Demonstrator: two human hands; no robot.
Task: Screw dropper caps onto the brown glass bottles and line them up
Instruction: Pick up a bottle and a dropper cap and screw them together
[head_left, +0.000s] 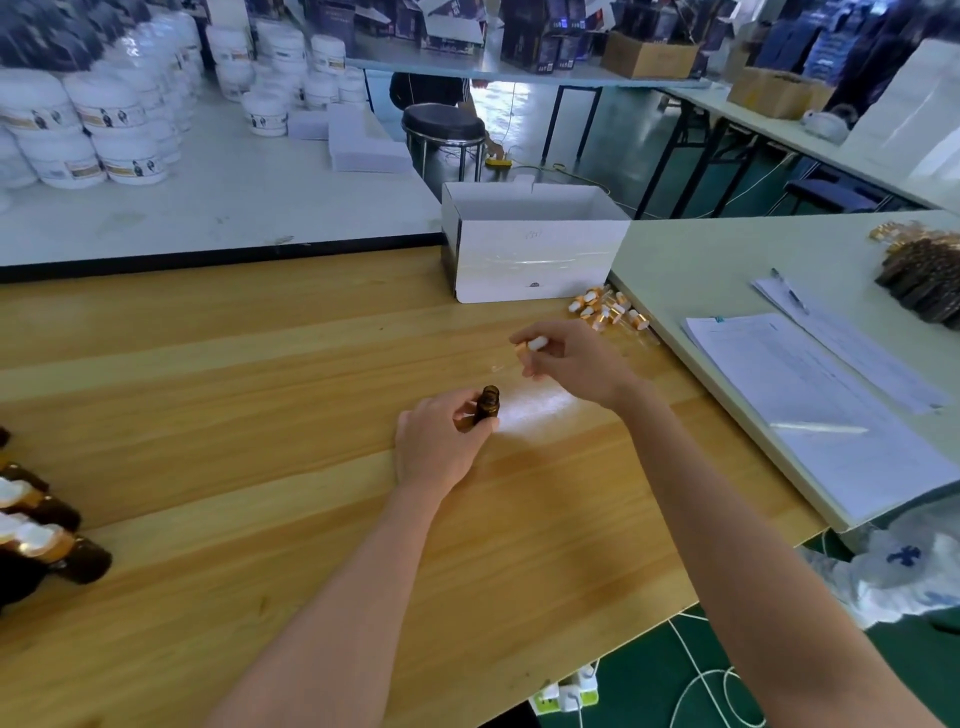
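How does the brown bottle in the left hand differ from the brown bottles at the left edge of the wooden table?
The held bottle has an open neck, no cap; the edge bottles carry white-and-gold dropper caps. The left hand grips the held bottle; the edge bottles rest untouched. Both are brown glass.

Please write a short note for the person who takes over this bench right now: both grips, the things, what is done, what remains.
Left grip holds an uncapped brown bottle, mouth up. Right grip pinches a dropper cap, not yet on it. Spare caps lie by the white box. Done: capped bottles lie at the table's left edge. Remaining: screw this cap on, line the bottle up, continue.
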